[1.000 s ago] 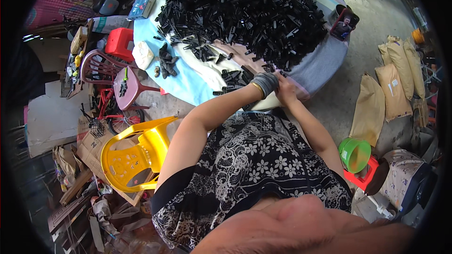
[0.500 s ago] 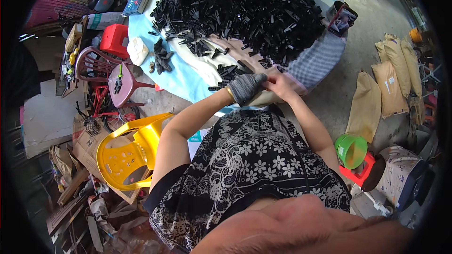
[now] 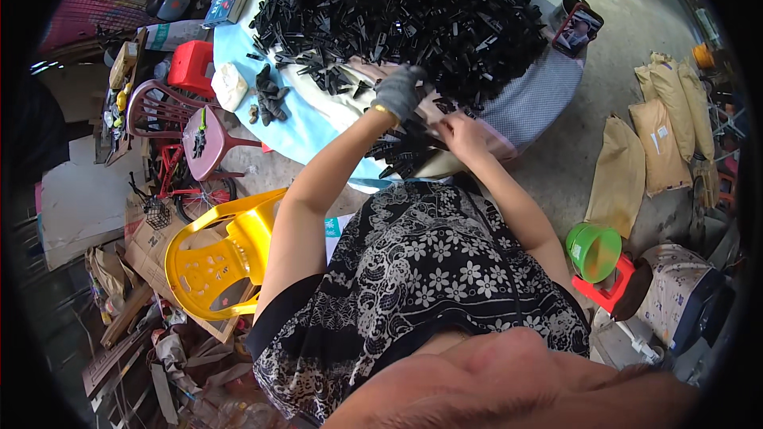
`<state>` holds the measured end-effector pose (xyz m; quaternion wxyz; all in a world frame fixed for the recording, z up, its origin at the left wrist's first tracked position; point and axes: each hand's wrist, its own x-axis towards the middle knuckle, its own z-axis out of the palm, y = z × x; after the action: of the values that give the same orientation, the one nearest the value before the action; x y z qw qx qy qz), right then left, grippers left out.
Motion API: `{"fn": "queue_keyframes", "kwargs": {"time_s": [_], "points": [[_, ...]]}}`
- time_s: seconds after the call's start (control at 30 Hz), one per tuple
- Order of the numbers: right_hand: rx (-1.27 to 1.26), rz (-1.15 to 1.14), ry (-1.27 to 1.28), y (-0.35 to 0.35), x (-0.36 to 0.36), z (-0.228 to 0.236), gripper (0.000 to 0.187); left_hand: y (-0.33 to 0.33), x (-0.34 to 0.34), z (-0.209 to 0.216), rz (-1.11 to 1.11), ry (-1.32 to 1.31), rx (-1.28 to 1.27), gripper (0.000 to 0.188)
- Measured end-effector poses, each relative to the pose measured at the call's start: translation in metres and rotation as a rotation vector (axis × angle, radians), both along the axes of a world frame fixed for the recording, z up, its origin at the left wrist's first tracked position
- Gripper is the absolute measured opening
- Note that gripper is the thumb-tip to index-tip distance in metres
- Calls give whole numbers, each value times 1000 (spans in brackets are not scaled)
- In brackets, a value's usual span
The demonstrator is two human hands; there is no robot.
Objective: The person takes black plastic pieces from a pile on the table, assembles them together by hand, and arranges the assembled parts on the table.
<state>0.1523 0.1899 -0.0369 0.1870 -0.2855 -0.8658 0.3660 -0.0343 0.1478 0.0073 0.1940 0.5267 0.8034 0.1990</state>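
A big heap of small black plastic pieces [image 3: 397, 20] covers the far part of a cloth-covered table [image 3: 310, 139]. My left hand [image 3: 399, 92], in a grey glove, is at the near edge of that heap; its fingers are smeared by motion, so what it holds does not show. To its right and nearer me, my bare right hand [image 3: 464, 137] has its fingers drawn together; anything between them is too small or blurred to make out. A smaller cluster of black pieces [image 3: 397, 157] lies at the table's near edge, just below my hands.
On the table's left lie a dark glove [image 3: 270, 95], a white bag [image 3: 230, 87] and a small box [image 3: 227, 6]. A phone [image 3: 578, 30] leans at the right edge. A yellow chair [image 3: 211, 270] stands left of me, a green bucket [image 3: 592, 253] right.
My left hand has moved away from my right hand, up toward the heap. My right hand has shifted slightly left. More of the near cluster now shows.
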Motion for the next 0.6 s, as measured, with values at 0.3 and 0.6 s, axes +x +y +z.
{"fn": "queue_keyframes", "kwargs": {"time_s": [0.3,0.6], "points": [[508,69,-199,15,-20,-30,10,74,19,-12,-154,436,160,27],[411,34,-58,12,3,-27,13,46,10,-8,-216,536,87,24]]}}
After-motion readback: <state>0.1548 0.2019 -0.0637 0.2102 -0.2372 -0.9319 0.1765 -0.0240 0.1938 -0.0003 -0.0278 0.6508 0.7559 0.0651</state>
